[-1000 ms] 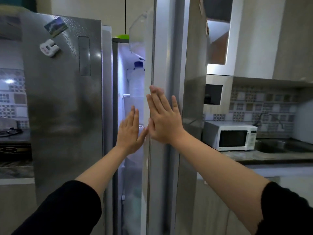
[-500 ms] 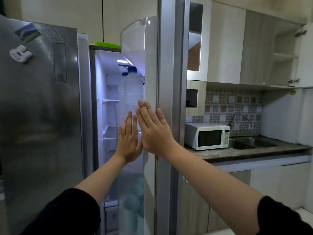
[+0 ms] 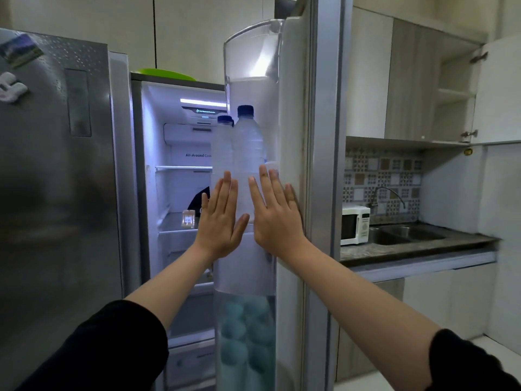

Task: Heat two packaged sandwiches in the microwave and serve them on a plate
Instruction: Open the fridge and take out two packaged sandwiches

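Left hand [image 3: 222, 221] and right hand [image 3: 275, 215] flat, fingers spread, holding nothing, raised before open steel fridge door [image 3: 324, 165]. White boxy microwave [image 3: 354, 224] on grey counter [image 3: 417, 249] far right, long axis horizontal, front facing left. Sandwiches not discernible.

Swung wider: right fridge door [image 3: 293, 165], with more of the lit interior [image 3: 174, 153] exposed than a second ago. Now showing, a second bottle [image 3: 222, 145], a small container [image 3: 188, 218] and a dark, possibly packaged item [image 3: 200, 200]. Shifted onto the door's inner edge: right hand [image 3: 277, 221].
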`<action>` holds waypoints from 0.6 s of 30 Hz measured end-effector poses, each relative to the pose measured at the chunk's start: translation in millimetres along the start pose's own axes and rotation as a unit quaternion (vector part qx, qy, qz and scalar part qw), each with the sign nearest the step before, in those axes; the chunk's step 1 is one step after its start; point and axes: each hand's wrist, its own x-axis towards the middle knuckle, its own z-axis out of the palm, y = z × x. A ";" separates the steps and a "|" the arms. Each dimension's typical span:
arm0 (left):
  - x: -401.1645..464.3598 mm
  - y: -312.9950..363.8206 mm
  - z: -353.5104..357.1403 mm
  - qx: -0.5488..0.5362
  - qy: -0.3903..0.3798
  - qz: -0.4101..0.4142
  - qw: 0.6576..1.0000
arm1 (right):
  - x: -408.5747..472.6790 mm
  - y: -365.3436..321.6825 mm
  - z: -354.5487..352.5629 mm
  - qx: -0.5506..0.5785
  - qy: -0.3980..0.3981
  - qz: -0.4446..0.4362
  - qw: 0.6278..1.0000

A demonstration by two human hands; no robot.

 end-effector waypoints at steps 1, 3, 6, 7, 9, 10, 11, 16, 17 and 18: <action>1.0 5.5 3.1 -0.004 0.011 0.010 1.000 | -3.9 6.4 1.0 0.002 0.002 0.009 1.000; 4.1 17.7 9.2 -0.015 0.028 0.034 0.999 | -11.7 19.2 1.4 0.005 0.011 0.022 1.000; 8.6 35.4 18.3 -0.017 0.042 0.068 0.997 | -22.8 37.0 1.7 0.012 0.018 0.040 0.999; 10.0 41.8 21.1 -0.011 0.044 0.077 0.996 | -26.4 43.5 2.0 0.019 0.021 0.046 0.999; 13.7 56.6 24.8 -0.003 0.050 0.084 0.995 | -32.5 57.2 2.1 0.036 0.026 0.056 0.997; 15.8 64.1 26.6 -0.006 0.052 0.087 0.995 | -34.8 64.5 2.3 0.041 0.027 0.059 0.997; 18.2 73.2 29.4 -0.012 0.053 0.090 0.994 | -38.5 73.5 2.2 0.045 0.024 0.063 0.997; 27.5 105.4 41.0 -0.006 0.044 0.087 0.995 | -50.6 106.6 -2.9 0.072 -0.011 0.078 0.994; 28.6 110.8 43.9 -0.005 0.040 0.084 0.996 | -53.1 112.3 -4.7 0.073 -0.020 0.082 0.994; 30.1 116.6 46.6 -0.004 0.039 0.082 0.996 | -56.0 118.0 -6.5 0.072 -0.030 0.086 0.993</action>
